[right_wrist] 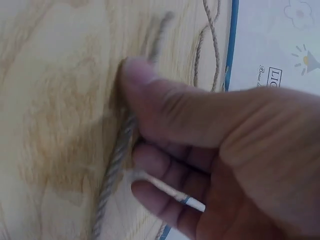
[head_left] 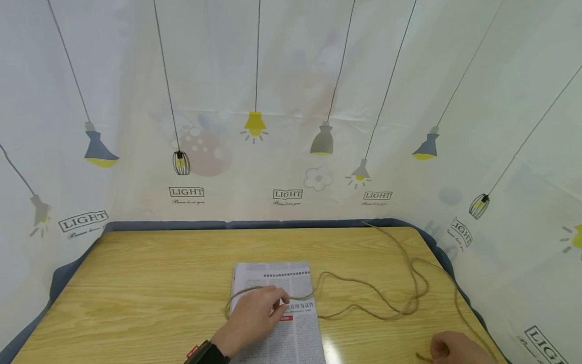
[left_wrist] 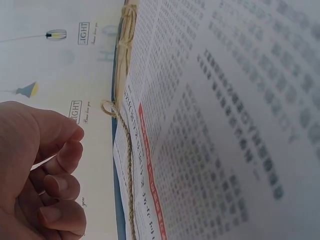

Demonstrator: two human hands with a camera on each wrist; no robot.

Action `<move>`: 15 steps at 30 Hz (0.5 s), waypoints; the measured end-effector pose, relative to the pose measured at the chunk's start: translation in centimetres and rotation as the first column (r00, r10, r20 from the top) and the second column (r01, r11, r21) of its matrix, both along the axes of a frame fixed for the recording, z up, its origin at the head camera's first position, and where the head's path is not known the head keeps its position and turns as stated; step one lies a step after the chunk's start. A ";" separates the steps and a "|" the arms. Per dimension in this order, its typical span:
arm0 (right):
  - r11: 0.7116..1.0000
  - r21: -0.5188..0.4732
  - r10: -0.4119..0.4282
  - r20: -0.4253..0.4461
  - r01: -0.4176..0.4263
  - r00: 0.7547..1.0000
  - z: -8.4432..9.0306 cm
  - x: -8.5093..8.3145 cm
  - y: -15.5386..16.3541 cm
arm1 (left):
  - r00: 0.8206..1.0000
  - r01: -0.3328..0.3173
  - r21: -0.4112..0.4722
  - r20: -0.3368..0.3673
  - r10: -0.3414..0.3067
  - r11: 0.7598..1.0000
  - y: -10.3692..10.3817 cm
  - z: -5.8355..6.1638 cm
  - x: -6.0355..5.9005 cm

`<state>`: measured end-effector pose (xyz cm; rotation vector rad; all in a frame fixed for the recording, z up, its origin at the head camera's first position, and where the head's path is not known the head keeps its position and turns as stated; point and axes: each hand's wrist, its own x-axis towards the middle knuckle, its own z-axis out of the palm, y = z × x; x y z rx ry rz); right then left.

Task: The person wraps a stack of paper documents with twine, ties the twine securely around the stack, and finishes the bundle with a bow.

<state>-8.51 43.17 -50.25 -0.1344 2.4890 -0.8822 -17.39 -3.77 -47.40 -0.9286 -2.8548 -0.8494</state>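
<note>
A folded stack of newspaper [head_left: 297,341] lies on the wooden table, its printed side up. Thin brown twine [head_left: 352,280] crosses over the stack, loops round its left edge and emerges at its right edge. Over the twine and paper is my left hand [head_left: 256,314], fingers loosely bent. The left wrist view shows nothing between that hand's fingers; the twine [left_wrist: 131,172] runs beside it across the paper. At the front right, my right hand [head_left: 459,349] pinches the twine [right_wrist: 112,172] near an end, between thumb and fingers.
Slack twine winds over the right part of the table [head_left: 150,288], reaching its back and right edges. A pale curtain [head_left: 282,151] printed with lamps surrounds the table at the back and sides. A dark band [head_left: 182,226] borders the tabletop.
</note>
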 end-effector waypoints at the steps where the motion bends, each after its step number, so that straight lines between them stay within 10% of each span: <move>1: 1.000 -0.025 0.012 -0.009 -0.013 1.000 0.2 -0.1 -0.3 | 1.000 -0.005 -0.003 0.001 0.005 1.000 -0.1 0.0 0.0; 15: 0.990 -0.135 0.011 -0.164 -0.034 0.986 4.8 -2.9 -6.4 | 0.995 -0.095 0.011 -0.016 0.095 0.995 -2.0 0.5 -0.4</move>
